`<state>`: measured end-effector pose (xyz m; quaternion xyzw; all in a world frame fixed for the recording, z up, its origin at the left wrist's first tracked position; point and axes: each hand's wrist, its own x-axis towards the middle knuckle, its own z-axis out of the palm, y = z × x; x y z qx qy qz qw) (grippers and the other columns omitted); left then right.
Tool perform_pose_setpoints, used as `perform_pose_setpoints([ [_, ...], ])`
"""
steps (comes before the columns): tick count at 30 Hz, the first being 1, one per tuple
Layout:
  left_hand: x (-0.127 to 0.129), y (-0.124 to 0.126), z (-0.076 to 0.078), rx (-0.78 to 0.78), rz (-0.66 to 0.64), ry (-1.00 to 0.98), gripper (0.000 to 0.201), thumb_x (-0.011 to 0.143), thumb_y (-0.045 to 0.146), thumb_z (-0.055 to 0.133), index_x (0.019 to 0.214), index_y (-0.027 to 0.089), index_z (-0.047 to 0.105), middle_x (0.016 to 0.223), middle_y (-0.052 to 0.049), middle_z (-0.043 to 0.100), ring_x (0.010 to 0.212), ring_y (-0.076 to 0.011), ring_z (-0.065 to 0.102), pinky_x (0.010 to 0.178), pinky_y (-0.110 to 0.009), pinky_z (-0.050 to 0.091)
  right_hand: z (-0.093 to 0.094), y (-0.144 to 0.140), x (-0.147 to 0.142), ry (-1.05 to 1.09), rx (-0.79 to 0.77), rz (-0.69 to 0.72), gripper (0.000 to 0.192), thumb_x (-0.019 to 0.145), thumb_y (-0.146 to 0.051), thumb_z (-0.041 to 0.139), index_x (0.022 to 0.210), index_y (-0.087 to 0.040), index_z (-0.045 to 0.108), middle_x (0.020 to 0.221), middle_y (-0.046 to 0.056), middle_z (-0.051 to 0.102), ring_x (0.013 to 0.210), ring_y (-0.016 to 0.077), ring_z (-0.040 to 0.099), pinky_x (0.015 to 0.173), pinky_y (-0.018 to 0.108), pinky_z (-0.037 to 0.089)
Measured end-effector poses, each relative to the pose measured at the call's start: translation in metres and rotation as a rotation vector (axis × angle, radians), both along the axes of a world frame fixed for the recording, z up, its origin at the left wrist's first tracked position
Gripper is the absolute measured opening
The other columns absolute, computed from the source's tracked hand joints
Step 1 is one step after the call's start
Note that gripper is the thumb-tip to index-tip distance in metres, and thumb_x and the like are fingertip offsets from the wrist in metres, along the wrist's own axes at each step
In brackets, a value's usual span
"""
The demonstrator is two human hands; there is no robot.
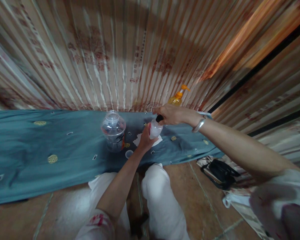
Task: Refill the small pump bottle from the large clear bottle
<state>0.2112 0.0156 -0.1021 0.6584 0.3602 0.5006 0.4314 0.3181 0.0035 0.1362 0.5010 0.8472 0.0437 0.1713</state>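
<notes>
My left hand [146, 139] is wrapped around a small, clear plastic container [155, 129] with some red on its side, held above a white piece of paper [136, 140]. Over its mouth, my right hand [170, 114], with a silver bangle on the wrist, pinches a small black object [159, 118]; its kind is unclear. Just behind the right hand stands a pump bottle [175, 100] of yellow liquid with an orange head. To the left is a clear plastic cup with a domed lid [113, 133]. A small round clear piece [129, 154] lies near my left forearm.
A teal patterned cloth [72, 143] covers the long low surface. Pleated, printed curtains [130, 56] hang right behind it. On the tiled floor [180, 186] at the right lies a black bag-like item [221, 171] beside pale fabric. My knees are close to the cloth's front edge.
</notes>
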Motion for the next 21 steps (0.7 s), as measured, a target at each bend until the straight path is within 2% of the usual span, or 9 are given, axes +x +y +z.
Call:
perform_pose_setpoints([
  [3, -0.0007, -0.0010, 0.0008, -0.003, -0.005, -0.009, 0.090, 0.061, 0.018, 0.078, 0.145, 0.019, 0.043, 0.138, -0.016, 0.058, 0.126, -0.0347, 0.057, 0.109, -0.052, 0.044, -0.0008, -0.0014, -0.0015, -0.027, 0.003, -0.018, 0.032, 0.095, -0.029, 0.058, 0.120, -0.013, 0.069, 0.109, 0.016, 0.075, 0.104, 0.0272, 0.069, 0.081, 0.031, 0.048],
  [6, -0.0021, -0.0016, 0.0018, -0.012, -0.007, -0.011, 0.090, 0.061, 0.019, 0.079, 0.144, 0.020, 0.044, 0.138, -0.016, 0.059, 0.125, -0.0348, 0.057, 0.108, -0.051, 0.044, -0.0009, -0.0028, -0.0019, -0.053, 0.038, -0.058, 0.040, 0.100, -0.042, 0.051, 0.112, -0.009, 0.071, 0.105, 0.020, 0.075, 0.103, 0.0302, 0.070, 0.079, 0.033, 0.048],
  [8, -0.0031, -0.0020, 0.0025, -0.015, -0.010, -0.012, 0.089, 0.062, 0.019, 0.079, 0.144, 0.021, 0.045, 0.139, -0.015, 0.059, 0.125, -0.0344, 0.058, 0.109, -0.051, 0.044, 0.0004, -0.0039, -0.0016, -0.039, 0.034, -0.068, 0.042, 0.097, -0.044, 0.056, 0.116, -0.009, 0.069, 0.110, 0.021, 0.074, 0.105, 0.0309, 0.070, 0.078, 0.033, 0.048],
  [11, -0.0043, -0.0024, 0.0038, -0.023, -0.015, -0.012, 0.089, 0.062, 0.019, 0.078, 0.144, 0.021, 0.045, 0.141, -0.014, 0.058, 0.126, -0.0345, 0.057, 0.109, -0.052, 0.044, 0.0018, -0.0045, -0.0012, -0.006, -0.009, -0.041, 0.038, 0.092, -0.031, 0.065, 0.125, -0.012, 0.065, 0.115, 0.017, 0.074, 0.108, 0.0278, 0.069, 0.080, 0.030, 0.048],
  [13, -0.0049, -0.0028, 0.0046, -0.031, -0.017, -0.013, 0.090, 0.062, 0.020, 0.078, 0.145, 0.020, 0.045, 0.142, -0.016, 0.056, 0.127, -0.0355, 0.056, 0.110, -0.053, 0.043, 0.0008, -0.0036, -0.0009, -0.010, -0.012, -0.030, 0.033, 0.094, -0.028, 0.062, 0.122, -0.012, 0.067, 0.111, 0.016, 0.075, 0.107, 0.0268, 0.070, 0.079, 0.030, 0.047],
  [16, -0.0061, -0.0035, 0.0054, -0.044, -0.022, -0.016, 0.090, 0.062, 0.020, 0.078, 0.145, 0.020, 0.044, 0.142, -0.016, 0.056, 0.127, -0.0359, 0.056, 0.110, -0.054, 0.043, -0.0022, -0.0015, 0.0005, -0.020, 0.026, -0.050, 0.036, 0.099, -0.040, 0.055, 0.113, -0.010, 0.070, 0.104, 0.018, 0.075, 0.100, 0.0287, 0.071, 0.076, 0.032, 0.047],
  [18, -0.0070, -0.0040, 0.0057, -0.049, -0.027, -0.020, 0.089, 0.063, 0.021, 0.078, 0.145, 0.020, 0.044, 0.140, -0.016, 0.058, 0.126, -0.0358, 0.057, 0.110, -0.053, 0.043, -0.0036, -0.0009, 0.0015, 0.007, 0.031, -0.045, 0.039, 0.096, -0.042, 0.059, 0.117, -0.011, 0.069, 0.104, 0.018, 0.075, 0.100, 0.0285, 0.071, 0.076, 0.032, 0.047],
  [21, -0.0079, -0.0043, 0.0054, -0.051, -0.033, -0.030, 0.088, 0.063, 0.021, 0.078, 0.145, 0.018, 0.044, 0.138, -0.016, 0.058, 0.125, -0.0362, 0.058, 0.110, -0.054, 0.044, -0.0049, -0.0017, 0.0015, 0.031, 0.017, -0.006, 0.035, 0.093, -0.032, 0.065, 0.123, -0.013, 0.066, 0.106, 0.015, 0.075, 0.101, 0.0273, 0.071, 0.076, 0.030, 0.047],
])
